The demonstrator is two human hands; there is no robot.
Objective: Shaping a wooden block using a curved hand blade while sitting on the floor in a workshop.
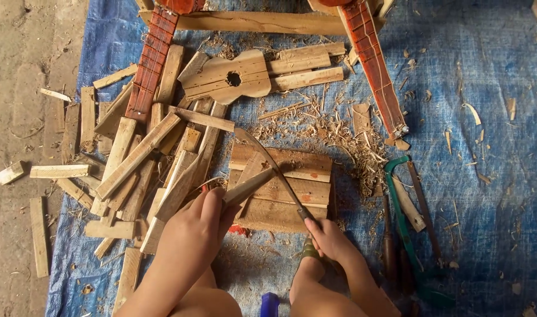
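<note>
My left hand (195,226) grips a narrow wooden stick (250,185) and holds it slanted over a block of stacked planks (292,202). My right hand (327,238) grips the handle of a long curved knife (268,164), whose blade lies against the upper end of the stick. Wood shavings (333,132) are scattered just beyond the block.
A heap of cut wooden slats (139,158) lies to the left on the blue tarp (491,194). An unfinished small guitar body (230,76) and two red-brown fretted necks (151,58) (377,70) lie ahead. A green-framed saw (400,208) and other tools rest at right.
</note>
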